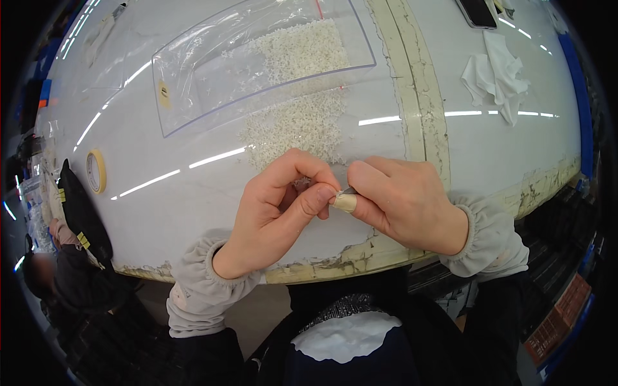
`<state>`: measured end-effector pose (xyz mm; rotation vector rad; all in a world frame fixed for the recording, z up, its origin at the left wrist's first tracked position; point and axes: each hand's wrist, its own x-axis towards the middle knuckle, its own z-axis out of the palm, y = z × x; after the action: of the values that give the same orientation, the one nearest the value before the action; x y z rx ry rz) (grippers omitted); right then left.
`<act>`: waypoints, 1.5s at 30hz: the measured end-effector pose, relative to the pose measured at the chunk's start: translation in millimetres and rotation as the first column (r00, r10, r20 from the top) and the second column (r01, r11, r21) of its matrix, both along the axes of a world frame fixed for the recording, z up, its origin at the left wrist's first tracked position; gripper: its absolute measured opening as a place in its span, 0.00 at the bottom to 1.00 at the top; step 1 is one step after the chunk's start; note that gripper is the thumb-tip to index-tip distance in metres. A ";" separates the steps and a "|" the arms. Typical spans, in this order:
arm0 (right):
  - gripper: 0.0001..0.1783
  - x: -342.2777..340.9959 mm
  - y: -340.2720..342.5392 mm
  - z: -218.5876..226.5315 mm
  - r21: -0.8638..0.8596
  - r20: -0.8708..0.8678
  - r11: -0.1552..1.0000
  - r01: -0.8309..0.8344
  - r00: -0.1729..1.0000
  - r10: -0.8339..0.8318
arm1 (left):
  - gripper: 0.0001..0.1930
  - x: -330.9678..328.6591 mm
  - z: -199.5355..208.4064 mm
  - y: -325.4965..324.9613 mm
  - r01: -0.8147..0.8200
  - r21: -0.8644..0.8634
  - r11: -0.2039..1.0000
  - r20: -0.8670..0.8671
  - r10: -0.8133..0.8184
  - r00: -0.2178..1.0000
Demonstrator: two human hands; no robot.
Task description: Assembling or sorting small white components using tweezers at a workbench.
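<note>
At the centre of the clock, pinching a tiny pale piece [339, 192], mostly hidden, between thumb and forefinger of the left hand [277, 206]. Clamping a small dark tool [349, 190] in the right hand [405, 199], with yellowish tape [346, 204] around its thumb. Toward twelve o'clock, showing a heap of small white pieces [296, 125], partly on the table [193, 206], partly within the outline of a clear plastic tray [183, 109]; cannot tell whether inside it or underneath. Lying at nine o'clock, a tape roll [96, 172]; at two, crumpled tissue [496, 77].
</note>
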<state>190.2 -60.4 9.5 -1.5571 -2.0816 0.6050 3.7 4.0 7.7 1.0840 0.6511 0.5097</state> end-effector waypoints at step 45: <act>0.13 -4.7 -3.1 -4.3 0.042 0.055 0.997 0.058 0.997 -0.060 | 0.02 1.9 -6.9 -3.9 -0.013 -0.072 0.997 0.045 0.016 0.999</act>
<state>185.5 -63.5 5.2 -1.6243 -2.0680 0.5008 5.6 0.1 0.8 0.9982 0.6329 0.5187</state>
